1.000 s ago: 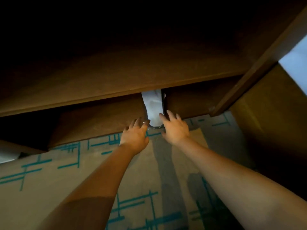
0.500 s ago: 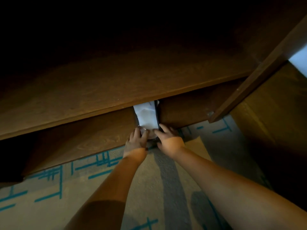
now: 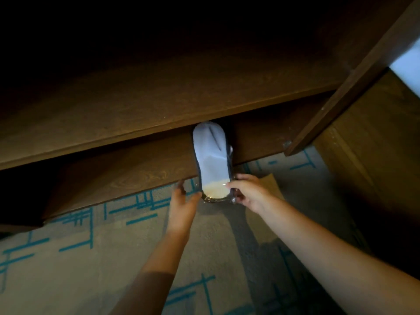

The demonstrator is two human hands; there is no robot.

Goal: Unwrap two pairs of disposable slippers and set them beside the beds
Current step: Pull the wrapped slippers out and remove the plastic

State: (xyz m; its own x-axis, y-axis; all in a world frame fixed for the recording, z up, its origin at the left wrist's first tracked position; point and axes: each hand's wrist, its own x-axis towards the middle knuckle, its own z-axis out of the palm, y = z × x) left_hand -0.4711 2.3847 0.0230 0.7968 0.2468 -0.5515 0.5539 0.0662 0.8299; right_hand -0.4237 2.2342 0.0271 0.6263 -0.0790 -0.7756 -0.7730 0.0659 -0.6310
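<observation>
A white slipper pack (image 3: 213,165) in clear, glossy plastic (its near end glowing yellowish) sticks out from under a dark wooden shelf (image 3: 145,110), above patterned carpet (image 3: 68,258). The left hand (image 3: 183,201) touches the pack's near left edge, fingers loosely spread. The right hand (image 3: 246,192) pinches its near right corner.

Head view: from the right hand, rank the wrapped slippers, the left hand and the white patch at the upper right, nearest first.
1. wrapped slippers: held by the right hand, at its left.
2. left hand: across the pack's heel, further left.
3. white patch: far upper right, behind the wooden post.
</observation>
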